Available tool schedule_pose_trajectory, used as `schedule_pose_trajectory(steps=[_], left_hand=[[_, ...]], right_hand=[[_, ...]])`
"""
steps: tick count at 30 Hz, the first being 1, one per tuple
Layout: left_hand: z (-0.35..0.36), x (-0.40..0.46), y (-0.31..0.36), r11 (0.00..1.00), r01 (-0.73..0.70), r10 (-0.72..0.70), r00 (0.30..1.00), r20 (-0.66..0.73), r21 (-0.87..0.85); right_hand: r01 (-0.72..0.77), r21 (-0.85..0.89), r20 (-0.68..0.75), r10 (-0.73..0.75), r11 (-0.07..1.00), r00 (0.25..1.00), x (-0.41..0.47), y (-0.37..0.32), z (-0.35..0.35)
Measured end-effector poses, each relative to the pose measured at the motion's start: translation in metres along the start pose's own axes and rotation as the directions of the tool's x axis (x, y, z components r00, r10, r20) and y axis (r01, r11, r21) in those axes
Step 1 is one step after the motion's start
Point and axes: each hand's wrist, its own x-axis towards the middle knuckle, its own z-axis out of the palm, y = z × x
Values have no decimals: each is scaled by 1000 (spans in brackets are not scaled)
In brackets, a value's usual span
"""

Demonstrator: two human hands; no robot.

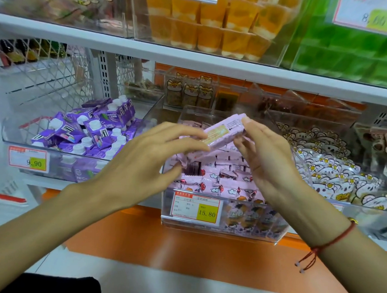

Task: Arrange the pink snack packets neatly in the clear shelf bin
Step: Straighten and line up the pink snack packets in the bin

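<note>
A clear shelf bin (279,237) stands in the middle of the shelf, holding several pink snack packets (225,180) in a loose pile. Above the pile I hold a small stack of pink packets (224,131) tilted up to the right. My left hand (142,157) pinches the stack's left end between fingers and thumb. My right hand (268,159) grips its right end, thumb on top. A price tag (196,207) reading 15.80 hangs on the bin's front wall.
A bin of purple drink cartons (92,132) stands to the left. White flower-print packets (328,169) fill the bin on the right. Orange jelly cups (217,24) and green packs (354,56) sit on the shelf above. An orange ledge (160,245) runs below.
</note>
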Motion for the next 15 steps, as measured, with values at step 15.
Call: schedule_pose_trajectory(steps=[15], left_hand=[[5, 10, -2, 363, 511, -612, 761, 214, -779]], right_hand=[[-18, -420, 140, 85, 907, 987, 5, 3, -19]])
